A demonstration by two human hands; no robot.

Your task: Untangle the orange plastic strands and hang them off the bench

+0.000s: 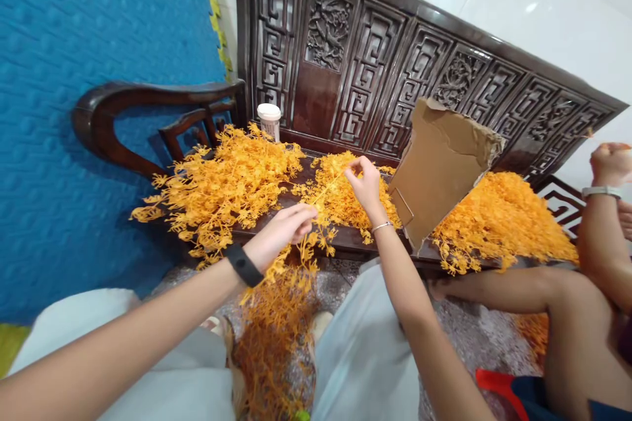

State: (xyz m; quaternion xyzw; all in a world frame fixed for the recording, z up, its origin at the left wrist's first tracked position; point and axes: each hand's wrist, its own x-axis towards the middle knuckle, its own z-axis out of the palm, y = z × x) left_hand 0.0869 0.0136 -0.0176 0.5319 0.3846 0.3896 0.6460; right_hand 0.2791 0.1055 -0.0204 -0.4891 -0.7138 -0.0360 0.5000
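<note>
My left hand (291,220), with a black band at the wrist, is closed around some orange plastic sprigs (309,247) that hang below its fingers. Thumb and forefinger of my right hand (364,183) are pinched at the upper end of a thin orange strand (330,189), which runs down toward my left hand. Behind both hands lies a small heap of orange plastic pieces (340,200) on the dark wooden bench (251,231). To the left spreads a larger heap of branching orange sprigs (232,177).
A cardboard sheet (439,158) stands upright between the middle heap and another orange heap (503,220). A white-lidded cup (269,120) is by the carved backrest (316,99). More orange pieces (276,322) cover the floor between my legs. Another person's arm (605,237) is at right.
</note>
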